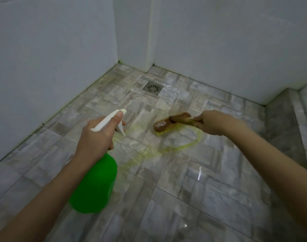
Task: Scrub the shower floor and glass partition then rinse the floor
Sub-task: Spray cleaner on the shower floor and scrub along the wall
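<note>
Wood-backed, the scrub brush (172,124) sits bristles-down on the wet shower floor (184,198). It is a little nearer to me than the floor drain (152,88), at the edge of a loop of yellowish cleaner (186,145). Its long axis runs across my view, with the head to the left and the handle to the right. The handle runs into the right hand (212,122), whose fingers are curled tight round its end. I judge the brush stiff and light, and the handle probably slick. I would grip far enough up the handle to press the yellow bristles flat on the tile.

My left hand (97,135) holds the green spray bottle (95,184) by the neck. The fingers are wrapped under the white spray head (111,120) and the thumb lies along its top. I cannot tell whether a finger is on the trigger. The bottle is tilted, with its base towards me and its nozzle pointing away towards the drain. It is smooth plastic and probably wet, so the neck looks the surest hold. How full it is I cannot see.
</note>
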